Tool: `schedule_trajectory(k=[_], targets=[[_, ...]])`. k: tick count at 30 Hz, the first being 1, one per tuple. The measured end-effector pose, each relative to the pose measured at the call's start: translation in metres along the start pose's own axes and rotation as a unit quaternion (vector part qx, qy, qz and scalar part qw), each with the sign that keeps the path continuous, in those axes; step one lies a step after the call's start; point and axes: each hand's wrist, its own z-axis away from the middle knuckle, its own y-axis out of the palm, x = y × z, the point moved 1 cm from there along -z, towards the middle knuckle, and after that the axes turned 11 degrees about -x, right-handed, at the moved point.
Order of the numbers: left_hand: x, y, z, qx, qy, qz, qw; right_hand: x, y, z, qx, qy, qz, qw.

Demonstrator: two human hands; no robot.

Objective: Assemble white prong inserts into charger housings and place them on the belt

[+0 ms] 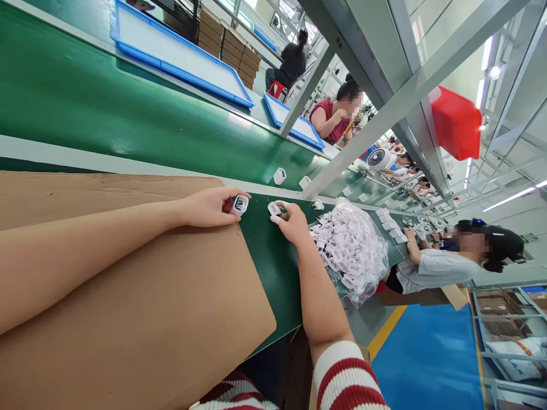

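My left hand (204, 206) grips a small white charger housing (240, 205), its end with dark and metallic parts inside facing me. It is held at the edge of a large brown cardboard sheet (171, 307). A short distance to the right, my right hand (294, 223) pinches a small white plastic piece (273, 209) between thumb and fingertips, above the green bench (270, 262). White coverings show on those fingertips. The two parts are apart. Beside my right hand lies a clear plastic bag (376, 250) heaped with white plastic parts (342, 242).
Beyond the bench edge runs a green conveyor belt (171, 125) carrying a white housing (280, 176) and several others. Blue-rimmed trays (183, 57) stand behind it. A metal post (325, 176) rises near my right hand. At right, a co-worker in a grey shirt (444, 267) sits at the bench.
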Motion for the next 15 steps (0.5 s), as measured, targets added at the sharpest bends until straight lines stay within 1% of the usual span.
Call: schedule_trajectory(k=[1, 4, 7, 9, 10, 12, 14, 15], targets=[[0.0, 0.0, 0.0, 0.0, -0.002, -0.002, 1.0, 0.0, 0.004, -0.003, -0.008, 0.005, -0.012, 1.0], [0.0, 0.001, 0.0, -0.039, -0.012, -0.025, 0.999, -0.001, 0.013, -0.007, -0.012, 0.009, -0.049, 0.999], [-0.002, 0.004, 0.001, -0.07, -0.028, -0.048, 0.996, 0.0, 0.015, -0.005, -0.024, -0.023, -0.059, 0.998], [-0.003, 0.002, 0.002, -0.075, -0.021, -0.061, 0.995, 0.002, 0.015, -0.003, -0.033, -0.031, -0.098, 0.994], [-0.004, 0.001, 0.002, -0.065, -0.013, -0.064, 0.996, 0.004, 0.015, -0.001, -0.03, -0.023, -0.131, 0.991], [-0.007, -0.003, 0.002, -0.016, -0.002, -0.061, 0.998, 0.009, 0.014, 0.002, -0.016, -0.002, -0.203, 0.979], [-0.011, -0.007, 0.0, 0.029, -0.01, -0.051, 0.998, 0.014, 0.012, 0.004, -0.009, -0.003, -0.246, 0.969], [-0.014, -0.009, -0.001, 0.039, -0.022, -0.048, 0.998, 0.017, 0.01, 0.004, -0.01, -0.012, -0.254, 0.967]])
